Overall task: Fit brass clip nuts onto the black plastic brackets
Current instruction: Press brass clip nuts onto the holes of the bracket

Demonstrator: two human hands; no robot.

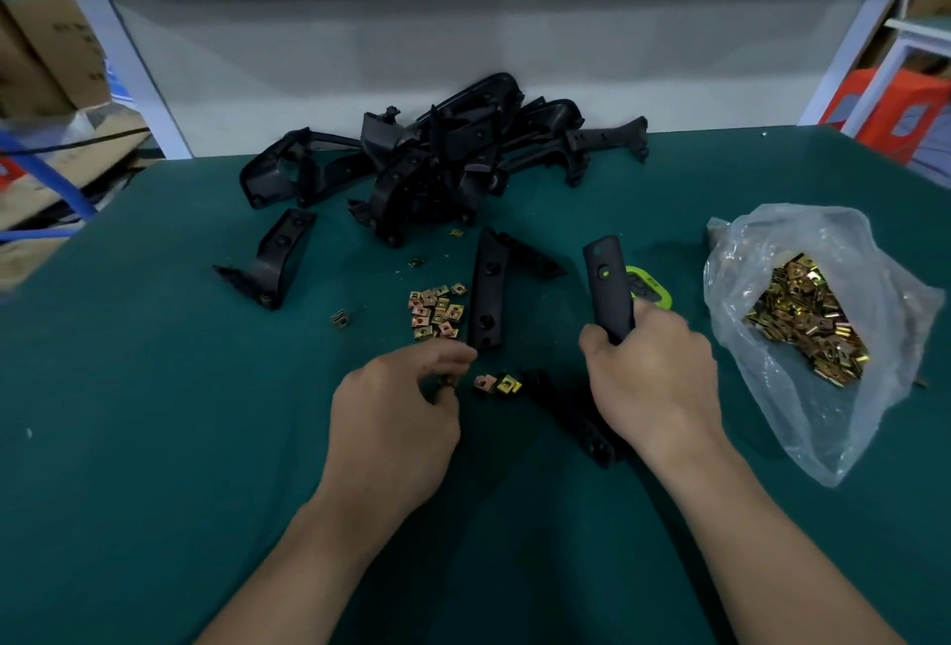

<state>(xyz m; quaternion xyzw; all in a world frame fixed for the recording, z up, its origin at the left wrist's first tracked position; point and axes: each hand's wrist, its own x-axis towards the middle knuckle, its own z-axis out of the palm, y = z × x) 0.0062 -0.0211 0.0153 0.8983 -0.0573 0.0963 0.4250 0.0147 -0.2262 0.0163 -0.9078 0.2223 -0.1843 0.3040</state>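
A black plastic bracket (pixel 609 284) is gripped at its lower end by the right hand (pixel 651 377), above the table (pixel 154 413). A brass clip nut (pixel 450 382) is pinched by the left hand (pixel 396 413), near a loose pile of nuts (pixel 437 312).

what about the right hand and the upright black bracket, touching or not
Touching. The head view shows the right hand with its fingers curled round the lower end of the upright black bracket.

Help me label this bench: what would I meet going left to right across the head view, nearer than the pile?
Lone bracket, single clip nut, loose clip nuts, flat bracket, held bracket in the right hand, bag of clip nuts.
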